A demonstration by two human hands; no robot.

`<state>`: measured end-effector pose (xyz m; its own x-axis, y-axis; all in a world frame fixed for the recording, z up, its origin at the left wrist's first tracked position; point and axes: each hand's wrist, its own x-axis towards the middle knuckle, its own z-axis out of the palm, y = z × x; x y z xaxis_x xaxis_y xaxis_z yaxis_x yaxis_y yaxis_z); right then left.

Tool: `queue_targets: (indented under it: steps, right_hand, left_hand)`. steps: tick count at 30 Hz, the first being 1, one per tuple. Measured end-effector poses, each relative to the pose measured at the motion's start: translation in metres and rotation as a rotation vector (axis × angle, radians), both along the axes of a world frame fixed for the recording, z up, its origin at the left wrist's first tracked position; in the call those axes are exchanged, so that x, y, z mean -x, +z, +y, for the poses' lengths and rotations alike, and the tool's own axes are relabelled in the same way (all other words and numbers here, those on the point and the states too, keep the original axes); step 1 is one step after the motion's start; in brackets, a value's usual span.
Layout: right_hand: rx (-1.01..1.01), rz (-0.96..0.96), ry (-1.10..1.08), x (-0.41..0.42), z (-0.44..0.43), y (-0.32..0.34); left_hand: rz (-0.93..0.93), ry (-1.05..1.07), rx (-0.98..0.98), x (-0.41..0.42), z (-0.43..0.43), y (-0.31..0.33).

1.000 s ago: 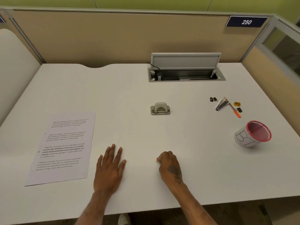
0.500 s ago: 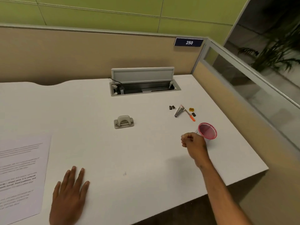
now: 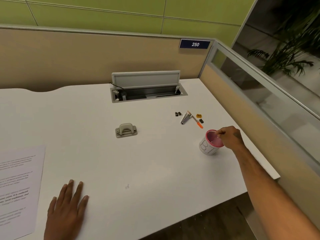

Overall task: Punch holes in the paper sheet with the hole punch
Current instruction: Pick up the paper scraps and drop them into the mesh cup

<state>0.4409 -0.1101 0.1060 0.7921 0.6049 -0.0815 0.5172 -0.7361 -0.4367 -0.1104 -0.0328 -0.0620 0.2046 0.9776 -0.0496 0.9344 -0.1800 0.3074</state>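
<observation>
1. At mid-desk [image 3: 155,161] the hole punch [image 3: 126,130] sits, well apart from both hands.
2. Left hand [image 3: 66,212] lies flat, fingers spread, holding nothing, beside the paper sheet [image 3: 18,187].
3. Right hand [image 3: 229,137], fingers curled, pinches the pink-rimmed cup [image 3: 210,144]; the sheet is cut off at the left edge.

Even, soft overhead light w/ faint shadows, slight blur overall, wide-angle bending at edges, dim glass at right.

Hole punch [image 3: 126,130] between paper sheet [image 3: 17,187] and cup [image 3: 207,146].
</observation>
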Motion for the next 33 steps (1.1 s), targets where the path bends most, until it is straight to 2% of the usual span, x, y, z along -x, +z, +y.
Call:
queue_targets:
  steps: [8,14,16,20,23,27,30,33]
  right_hand:
    - [-0.031,-0.075,-0.055,-0.007,0.003,0.001]
    - [-0.061,-0.169,0.000,0.009,0.004,-0.001]
    - [-0.153,-0.140,0.057,0.034,0.007,-0.008]
    - [-0.300,0.062,0.233,0.126,0.009,-0.039]
    - [-0.206,0.186,0.435,0.211,0.001,-0.081]
    - [0.045,0.063,0.726,0.285,-0.008,-0.133]
    - [0.079,-0.055,0.765,0.308,-0.006,-0.147]
    - [-0.025,-0.096,0.709,0.323,-0.004,-0.148]
  left_hand:
    - [-0.013,-0.005,0.010,0.003,-0.001,-0.005]
    - [0.006,-0.027,0.033,0.006,-0.001,-0.007]
    - [0.019,-0.034,0.032,0.006,-0.002,-0.004]
    - [0.032,-0.041,0.025,0.004,-0.004,0.001]
    - [0.046,-0.045,0.029,0.005,-0.004,0.002]
    - [0.059,-0.058,0.039,0.006,-0.003,0.000]
    - [0.051,-0.063,0.037,0.008,-0.003,-0.001]
    - [0.058,-0.060,0.029,0.008,-0.003,-0.003]
